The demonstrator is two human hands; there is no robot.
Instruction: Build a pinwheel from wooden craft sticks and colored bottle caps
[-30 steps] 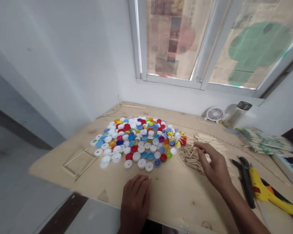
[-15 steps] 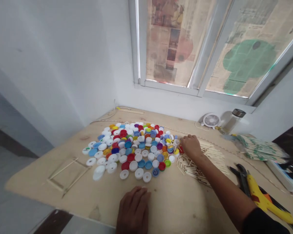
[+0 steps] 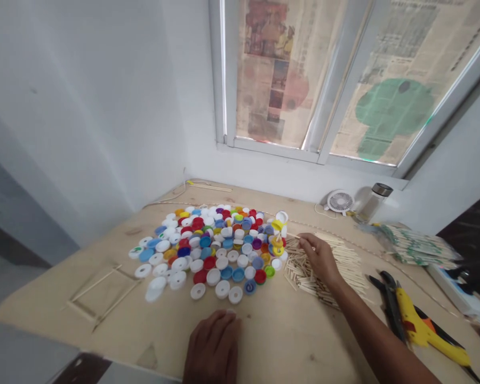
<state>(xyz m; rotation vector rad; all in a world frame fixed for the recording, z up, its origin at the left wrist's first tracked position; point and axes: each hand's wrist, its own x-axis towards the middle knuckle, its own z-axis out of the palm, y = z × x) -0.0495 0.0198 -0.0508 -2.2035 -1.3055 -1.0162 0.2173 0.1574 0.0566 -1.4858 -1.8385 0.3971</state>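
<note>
My right hand [image 3: 319, 261] is above the right side of the loose sticks [image 3: 304, 272], its thumb and fingertips pinched on a thin wooden stick [image 3: 293, 235]. The stick's far end meets a cluster of yellow and white bottle caps [image 3: 278, 246] at the right edge of a large pile of coloured caps [image 3: 213, 277]. Whether stick and caps are joined I cannot tell. My left hand [image 3: 213, 348] lies on the wooden table [image 3: 280, 341] in front of the pile, palm down, fingers extended side by side, holding nothing.
A four-sided stick frame [image 3: 104, 290] lies at the left. On the right are a yellow glue gun [image 3: 416, 320], black-handled pliers [image 3: 390, 301], packaged sticks [image 3: 418, 245] and a white power strip [image 3: 458, 290]. A small fan [image 3: 340, 201] and a glass bottle [image 3: 373, 204] stand near the wall.
My right hand has drawn back from the caps, and the stick in its fingers now shows. The yellow and white caps beside it look more upright. My left hand stays on the table; the view shifted slightly.
</note>
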